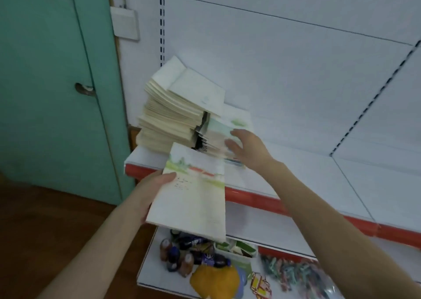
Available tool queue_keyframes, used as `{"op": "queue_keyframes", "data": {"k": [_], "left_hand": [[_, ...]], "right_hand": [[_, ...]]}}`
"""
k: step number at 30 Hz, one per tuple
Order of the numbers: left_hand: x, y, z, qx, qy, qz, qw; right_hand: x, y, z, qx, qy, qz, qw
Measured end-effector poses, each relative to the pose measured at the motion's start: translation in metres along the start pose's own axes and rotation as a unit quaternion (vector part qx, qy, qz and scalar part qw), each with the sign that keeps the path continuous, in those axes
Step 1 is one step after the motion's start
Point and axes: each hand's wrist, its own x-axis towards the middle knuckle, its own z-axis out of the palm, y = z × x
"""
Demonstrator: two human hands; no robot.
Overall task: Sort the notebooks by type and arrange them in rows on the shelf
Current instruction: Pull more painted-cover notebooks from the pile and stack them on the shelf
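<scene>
My left hand (153, 190) grips a pale notebook (193, 196) with a green and red landscape strip on its cover, thumb on top, held in front of the shelf edge. A tall leaning stack of cream notebooks (173, 114) stands at the left end of the white shelf (341, 180). Beside it on the right lies a lower stack of landscape-cover notebooks (218, 134). My right hand (246, 149) rests on that lower stack with its fingers spread and nearly straight.
The shelf has a red front strip (262, 199) and a white back panel. On a lower shelf (148, 276) are small bottles (182, 255), a yellow bag (214, 280), a green box (237, 250) and packed clips (293, 273). A teal door (57, 88) stands at the left.
</scene>
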Motion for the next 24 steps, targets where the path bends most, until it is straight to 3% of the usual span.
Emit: {"op": "queue_keyframes", "data": {"k": [6,11,14,19,24], "left_hand": [[-0.006,0.0,-0.006,-0.048,-0.005,0.032,0.998],[-0.005,-0.006,-0.003,-0.047,-0.001,0.044,0.998],[-0.005,-0.01,0.006,-0.051,-0.011,0.042,0.998],[-0.005,-0.017,0.016,-0.081,-0.021,0.015,0.996],[-0.002,-0.025,0.023,-0.104,-0.047,0.002,0.993]], "right_hand": [[0.056,0.034,0.021,-0.133,-0.055,0.012,0.99],[0.047,0.037,0.025,-0.13,-0.013,-0.031,0.991],[0.031,0.032,0.016,-0.124,-0.029,-0.057,0.99],[-0.021,0.015,-0.004,-0.049,-0.013,-0.07,0.996],[-0.098,-0.015,0.014,-0.061,-0.03,-0.195,0.978]]}}
